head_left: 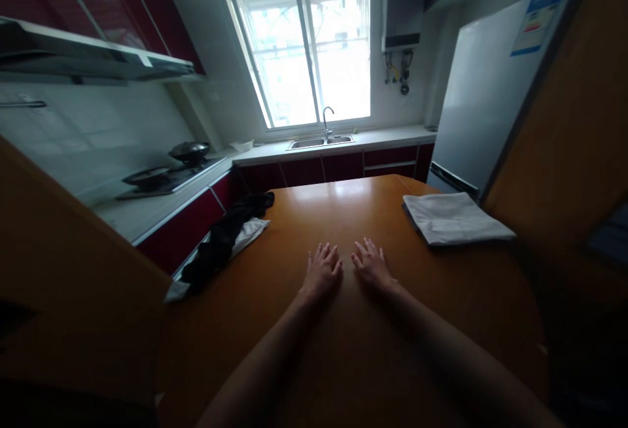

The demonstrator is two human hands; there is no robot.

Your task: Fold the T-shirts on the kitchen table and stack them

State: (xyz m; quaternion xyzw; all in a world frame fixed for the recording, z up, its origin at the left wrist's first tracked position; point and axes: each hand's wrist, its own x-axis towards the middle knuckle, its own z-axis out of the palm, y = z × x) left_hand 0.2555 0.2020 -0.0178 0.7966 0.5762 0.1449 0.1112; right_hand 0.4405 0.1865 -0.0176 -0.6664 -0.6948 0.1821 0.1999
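My left hand point(322, 272) lies palm down on the wooden table point(338, 212), fingers spread, holding nothing. Beside it, a short gap away, my right hand point(371, 266) rests the same way with its fingers apart. On the table's left edge is a crumpled heap of black cloth point(223, 235), with a white cloth point(250, 235) showing from under it. To the right of my right hand lies a folded light grey cloth point(454, 217), flat, with a darker layer beneath it.
Past the table runs a white counter with a sink point(321, 142) and faucet point(326, 120) below the window. Two pans, one a lidded wok point(189, 151), stand on the stove at left. A fridge point(490, 81) stands at right, behind the folded cloth.
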